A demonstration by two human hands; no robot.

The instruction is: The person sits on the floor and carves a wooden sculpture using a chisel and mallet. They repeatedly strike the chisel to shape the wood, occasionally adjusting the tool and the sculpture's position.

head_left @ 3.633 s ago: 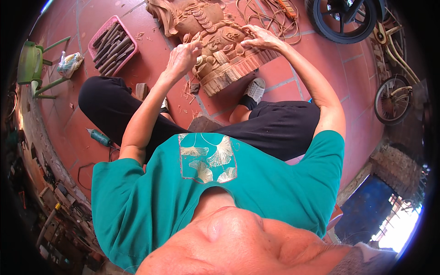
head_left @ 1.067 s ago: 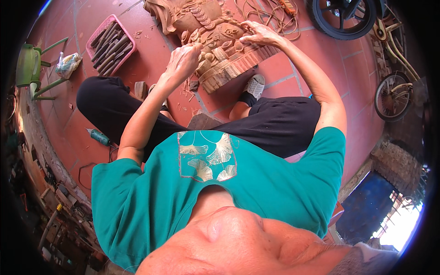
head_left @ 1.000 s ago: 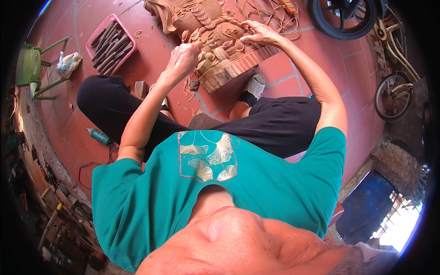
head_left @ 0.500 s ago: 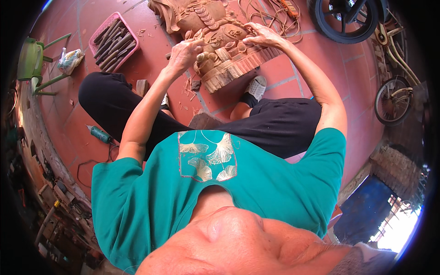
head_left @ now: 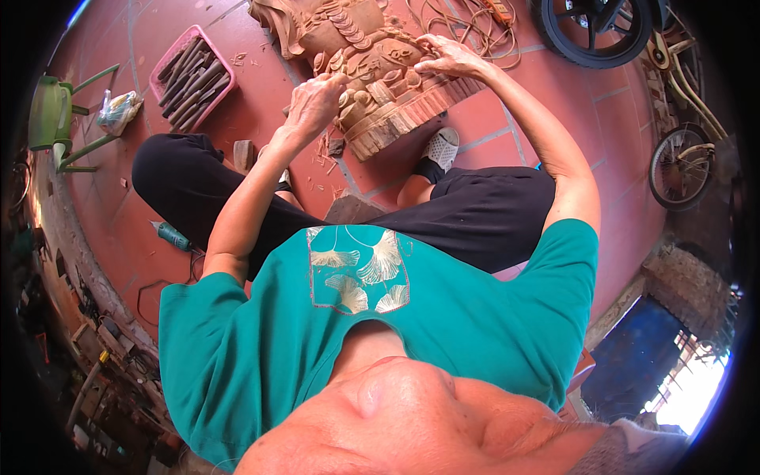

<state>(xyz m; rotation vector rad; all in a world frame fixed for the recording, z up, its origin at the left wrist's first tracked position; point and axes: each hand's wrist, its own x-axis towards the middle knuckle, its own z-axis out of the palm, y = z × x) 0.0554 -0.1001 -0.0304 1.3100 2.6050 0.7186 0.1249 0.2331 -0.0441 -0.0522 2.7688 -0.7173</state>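
A carved brown wooden sculpture [head_left: 378, 59] with a rough, bark-like base lies tilted on the floor in front of me. Beside its left side, my left hand [head_left: 314, 104] is closed, fingers curled in; whatever it grips is hidden. Across from it my right hand [head_left: 451, 58] rests its fingertips on the carving's right edge, thumb and fingers apart, nothing held in them. Wood chips are scattered on the tiles below the left hand, near a small dark block [head_left: 336, 147].
On the left are a pink basket [head_left: 229, 81] of chisel-like tools, a green stool [head_left: 51, 115], a plastic bag [head_left: 119, 111] and a green power tool [head_left: 172, 235]. An orange cable [head_left: 475, 43] lies coiled behind the carving. Wheels [head_left: 592, 32] stand at the right.
The whole view has shifted slightly. My left hand has turned a little at the carving's side; a dark stub that showed beside it is out of sight. My right hand stays on the edge.
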